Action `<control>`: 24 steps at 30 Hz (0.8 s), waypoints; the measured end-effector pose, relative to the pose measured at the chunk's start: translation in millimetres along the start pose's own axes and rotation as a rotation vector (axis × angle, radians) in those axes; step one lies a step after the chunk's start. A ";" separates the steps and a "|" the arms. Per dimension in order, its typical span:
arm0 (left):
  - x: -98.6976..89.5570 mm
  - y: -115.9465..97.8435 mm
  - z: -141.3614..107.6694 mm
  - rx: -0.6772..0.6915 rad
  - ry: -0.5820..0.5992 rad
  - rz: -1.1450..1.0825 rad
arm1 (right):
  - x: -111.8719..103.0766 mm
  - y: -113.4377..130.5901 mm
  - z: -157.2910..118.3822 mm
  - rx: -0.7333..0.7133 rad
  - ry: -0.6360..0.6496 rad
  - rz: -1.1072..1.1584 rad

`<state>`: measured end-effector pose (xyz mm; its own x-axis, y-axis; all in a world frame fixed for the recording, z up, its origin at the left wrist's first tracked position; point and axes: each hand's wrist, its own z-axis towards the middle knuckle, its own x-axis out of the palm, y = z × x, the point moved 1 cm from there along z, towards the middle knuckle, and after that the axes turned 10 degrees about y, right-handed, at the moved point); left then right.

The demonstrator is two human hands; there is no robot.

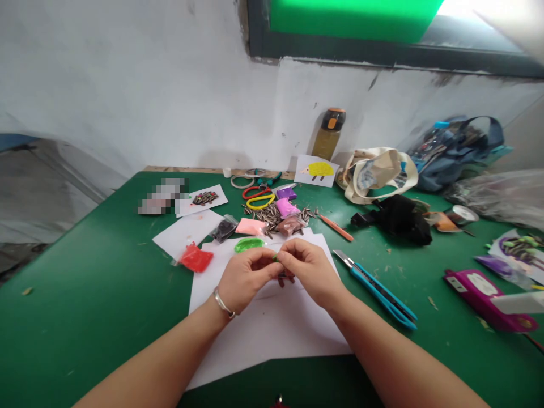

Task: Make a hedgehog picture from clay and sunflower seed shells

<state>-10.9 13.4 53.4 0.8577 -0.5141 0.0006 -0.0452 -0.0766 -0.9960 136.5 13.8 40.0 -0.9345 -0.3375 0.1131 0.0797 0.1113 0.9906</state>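
Note:
Over white paper sheets, my left hand and my right hand meet, thumbs and fingertips pinched together. A tiny piece of green modelling clay shows between them, held by both. Just under the fingers lie dark, reddish-brown shapes, mostly hidden by my hands. Behind the left hand is a bag of bright green clay. Packets of red, black, peach, brown and pink clay surround a heap of striped sunflower seeds.
Right of the paper lie a blue utility knife, blade showing, and an orange pen-like tool. Scissors with yellow and red handles sit farther back. A hedgehog picture leans before a bottle. Bags crowd the right rear.

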 end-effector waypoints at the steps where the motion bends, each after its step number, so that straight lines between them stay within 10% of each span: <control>1: 0.7 -0.7 -0.4 0.001 -0.009 0.015 | 0.4 0.0 0.0 0.002 -0.008 -0.018; 24: -7.8 11.1 1.5 -0.123 0.065 -0.101 | -7.7 4.0 -5.3 -0.146 0.027 -0.617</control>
<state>-17.3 17.8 42.3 0.8264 -0.5523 0.1095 -0.0266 -0.2325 -0.9722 145.8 12.0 43.5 -0.8146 -0.3221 -0.4825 -0.4229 -0.2395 0.8739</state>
